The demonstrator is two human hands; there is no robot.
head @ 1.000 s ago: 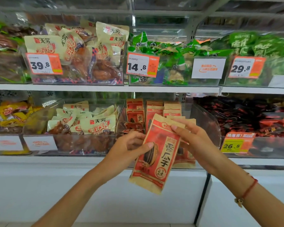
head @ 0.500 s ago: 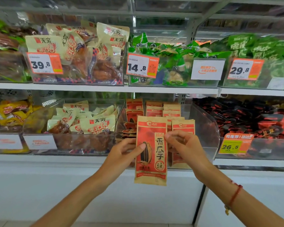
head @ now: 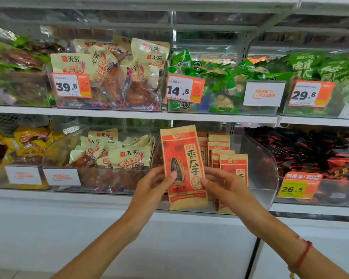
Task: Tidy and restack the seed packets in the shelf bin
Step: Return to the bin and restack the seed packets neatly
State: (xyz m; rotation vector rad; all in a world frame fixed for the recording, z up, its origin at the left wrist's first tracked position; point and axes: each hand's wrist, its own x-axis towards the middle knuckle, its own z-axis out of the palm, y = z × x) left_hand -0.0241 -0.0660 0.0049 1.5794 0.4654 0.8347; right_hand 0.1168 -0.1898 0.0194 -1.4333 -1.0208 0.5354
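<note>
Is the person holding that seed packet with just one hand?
No, the left hand and right hand each grip a side of the seed packet.

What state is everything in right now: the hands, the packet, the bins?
Left hand: grips the packet's left edge.
Right hand: grips its right edge.
Seed packet: upright, held in front of the bin.
Packets in bin: standing in rows.
Clear bin: partly filled.

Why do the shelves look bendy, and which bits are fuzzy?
Head view: the wide lens bows the shelf edge; corners blur, the green packets smear; the seed packet between the left hand and right hand stays sharp.
</note>
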